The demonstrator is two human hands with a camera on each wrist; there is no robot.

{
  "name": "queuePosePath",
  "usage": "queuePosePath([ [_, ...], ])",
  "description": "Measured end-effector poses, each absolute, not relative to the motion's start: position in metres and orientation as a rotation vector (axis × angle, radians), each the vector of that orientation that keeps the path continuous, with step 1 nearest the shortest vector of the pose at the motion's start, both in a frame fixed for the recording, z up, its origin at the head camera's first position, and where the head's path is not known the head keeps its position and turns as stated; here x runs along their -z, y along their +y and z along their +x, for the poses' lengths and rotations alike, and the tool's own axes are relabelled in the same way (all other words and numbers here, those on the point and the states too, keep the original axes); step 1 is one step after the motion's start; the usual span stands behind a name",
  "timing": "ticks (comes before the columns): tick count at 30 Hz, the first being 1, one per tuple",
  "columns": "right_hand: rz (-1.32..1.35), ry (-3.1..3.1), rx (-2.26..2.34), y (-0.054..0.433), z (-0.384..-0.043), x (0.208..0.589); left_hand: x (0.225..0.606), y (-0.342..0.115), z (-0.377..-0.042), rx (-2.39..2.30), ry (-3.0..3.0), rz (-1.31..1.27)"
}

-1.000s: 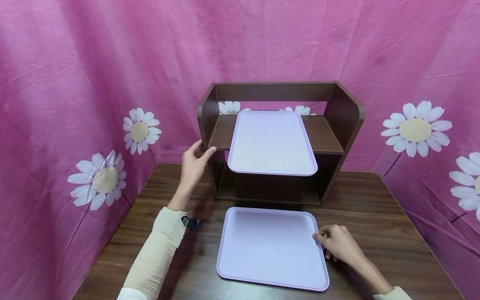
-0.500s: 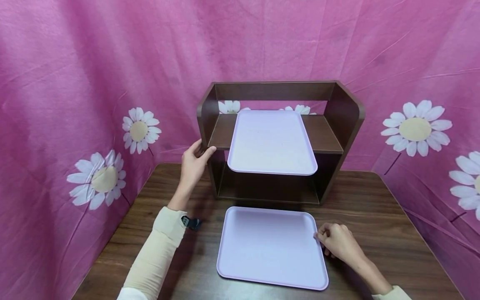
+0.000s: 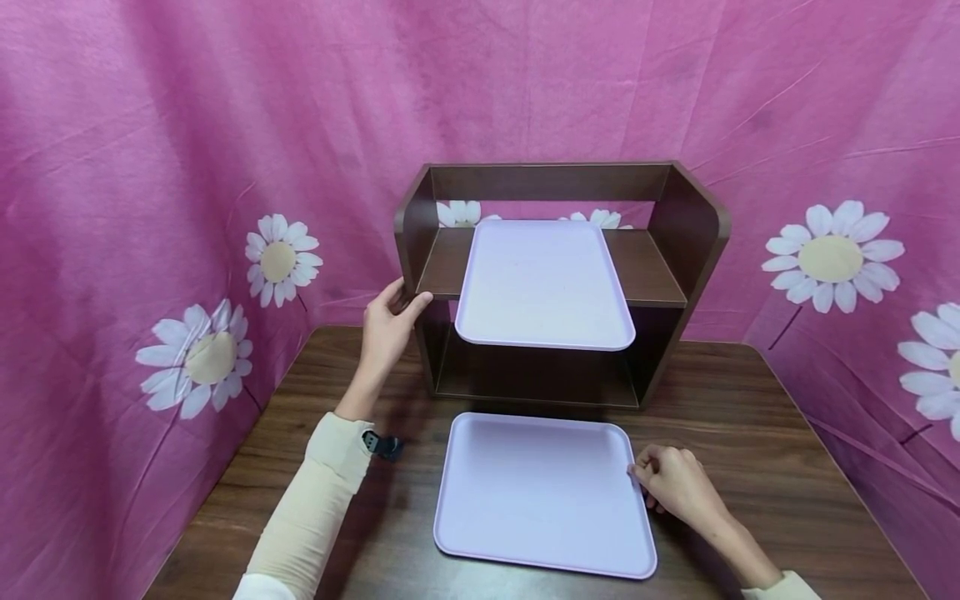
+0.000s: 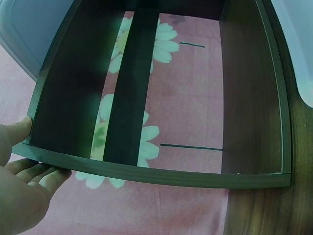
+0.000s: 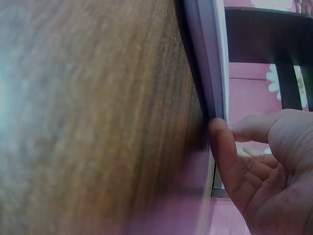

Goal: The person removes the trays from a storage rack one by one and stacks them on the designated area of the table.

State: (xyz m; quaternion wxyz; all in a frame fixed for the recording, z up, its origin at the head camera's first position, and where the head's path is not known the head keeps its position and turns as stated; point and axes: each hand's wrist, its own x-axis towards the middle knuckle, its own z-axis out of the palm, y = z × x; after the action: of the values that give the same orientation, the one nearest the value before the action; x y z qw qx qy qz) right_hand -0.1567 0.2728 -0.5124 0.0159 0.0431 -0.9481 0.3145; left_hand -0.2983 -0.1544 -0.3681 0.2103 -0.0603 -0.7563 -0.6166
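Observation:
A dark brown two-tier shelf (image 3: 551, 182) stands at the back of the table. My left hand (image 3: 387, 333) grips its left side panel, thumb on the front edge at the middle board and fingers round the outside; the left wrist view shows the same hold. One lilac tray (image 3: 543, 283) lies on the shelf's middle board, its near end jutting past the front edge. A second lilac tray (image 3: 547, 496) lies on the table before the shelf. My right hand (image 3: 678, 487) pinches its right rim between thumb and index finger, the other fingers curled beneath.
The brown wood-grain table (image 3: 750, 433) carries the shelf and the front tray. Pink cloth (image 3: 570, 83) printed with white daisies hangs behind and on both sides. A dark watch-like band (image 3: 382, 446) sits at the left wrist, over a cream sleeve.

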Motion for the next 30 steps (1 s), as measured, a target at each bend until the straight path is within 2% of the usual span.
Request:
queuePosePath([
  [14,0.078,-2.944,-1.108,0.274,-0.155,0.494,0.368,-0.155,-0.296,1.726,-2.121,-0.171],
  [30,0.057,-2.705,-1.795,0.254,-0.152,0.435,0.367,-0.156,-0.297,1.722,-2.123,-0.171],
])
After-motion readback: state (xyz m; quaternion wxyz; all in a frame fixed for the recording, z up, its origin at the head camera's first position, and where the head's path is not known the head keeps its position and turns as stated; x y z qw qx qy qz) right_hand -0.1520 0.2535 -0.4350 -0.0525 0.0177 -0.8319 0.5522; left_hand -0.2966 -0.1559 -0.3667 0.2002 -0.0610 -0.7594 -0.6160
